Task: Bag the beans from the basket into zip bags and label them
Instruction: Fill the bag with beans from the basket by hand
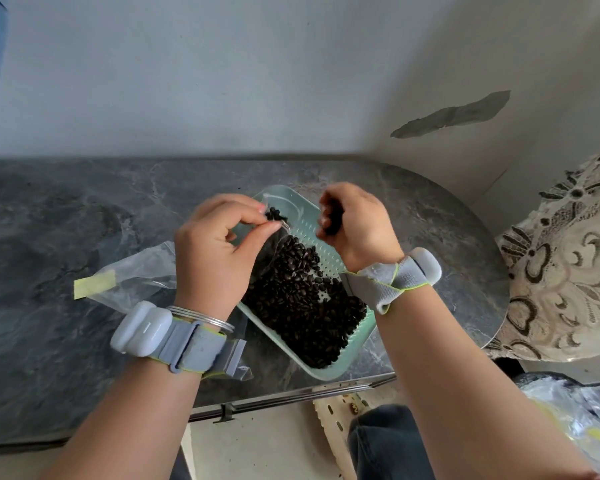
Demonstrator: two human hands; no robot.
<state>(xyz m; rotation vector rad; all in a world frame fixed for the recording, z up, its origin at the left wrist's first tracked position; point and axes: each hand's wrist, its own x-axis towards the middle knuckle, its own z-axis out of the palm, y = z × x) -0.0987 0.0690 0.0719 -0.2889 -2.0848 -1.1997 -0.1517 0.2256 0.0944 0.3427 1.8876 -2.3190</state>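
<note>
Left hand is over the near-left part of the basket, grip pinched thumb-to-fingertips on the top edge of a clear zip bag. A few beans show inside the bag's mouth, just past the fingertips. The rest of that bag hangs down over the basket and is hard to trace against the beans

Right hand hovers above the far end of the basket, grip curled closed around a fistful of beans, dark beans showing between fingers and palm. It sits just right of the bag opening, not touching the left hand

Basket is pale green, perforated, rectangular, lying at an angle on the dark marble-look surface. Beans fill its near half and middle; the far end shows bare perforated floor

Second clear bag lies flat on the surface left of the basket, partly under the left wrist, with a yellow label strip at its left edge

Both wrists carry grey strap bands with white pods; left wrist also has thin metal bangles. Patterned cloth off the surface's right edge. More clear bags at lower right, blurred
</note>
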